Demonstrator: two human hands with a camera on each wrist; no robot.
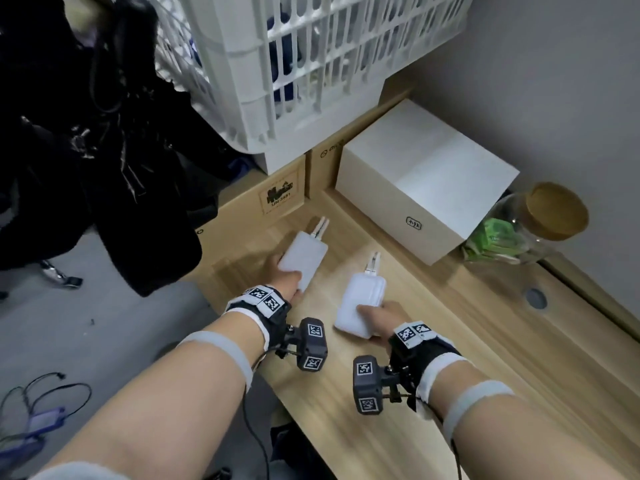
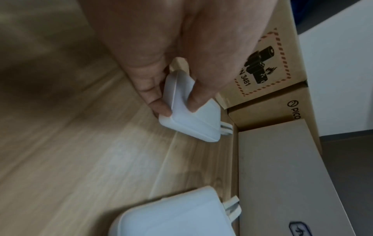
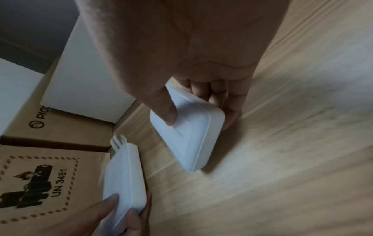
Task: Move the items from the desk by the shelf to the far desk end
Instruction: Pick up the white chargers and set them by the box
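Observation:
Two flat white plastic cases with a clip at the far end are over the wooden desk [image 1: 450,341]. My left hand [image 1: 285,277] grips the left case [image 1: 304,258] by its near end, thumb on top and fingers beneath, as the left wrist view shows on that left case [image 2: 191,118]. My right hand [image 1: 379,318] grips the right case [image 1: 362,306] the same way; the right wrist view shows the right case [image 3: 189,135] tilted, one corner near the wood. Whether either case is lifted off the desk I cannot tell.
A white box [image 1: 415,181] and brown cartons [image 1: 277,195] stand just beyond the cases, with a white slatted basket [image 1: 294,64] on top. A glass jar with a cork lid [image 1: 526,226] lies at the right by the wall. A dark bag [image 1: 104,150] hangs at the left.

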